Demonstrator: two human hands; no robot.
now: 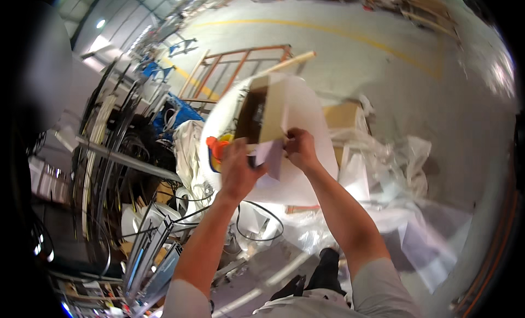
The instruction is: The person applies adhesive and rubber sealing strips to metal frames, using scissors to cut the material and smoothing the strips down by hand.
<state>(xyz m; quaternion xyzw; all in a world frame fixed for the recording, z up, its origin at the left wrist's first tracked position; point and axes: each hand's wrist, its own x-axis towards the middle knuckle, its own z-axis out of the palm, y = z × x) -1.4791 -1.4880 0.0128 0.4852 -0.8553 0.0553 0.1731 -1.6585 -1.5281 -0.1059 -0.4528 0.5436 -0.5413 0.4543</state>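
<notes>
Head view, left hand: closed around the lower edge of the cardboard box, thumb side up, probably to support the weight from below.
Head view, right hand: fingers pinched shut on the bottom flap of the same box, near the pale sheet that hangs there; seems to pull or fold this flap while the other hand steadies.
Cardboard box: raised in the air in front of the chest, between both hands, tilted so that the dark open side faces left and up; not resting on any surface.
White plastic wrap: spreads behind and around the box like a big rounded sheet, partly blurred; appears to be the packing from which the box comes, but cannot tell if attached.
Orange object: just left of the left hand, behind the wrap, shape unclear.
Second cardboard box: on the floor to the right, behind the wrap, well apart from the hands.
Metal frame: orange-brown bars, standing on the concrete floor beyond the box.
Cables and tubes: heap at the left, dark and white, near but not touched.
Loose plastic film: crumpled on the floor at the right.
</notes>
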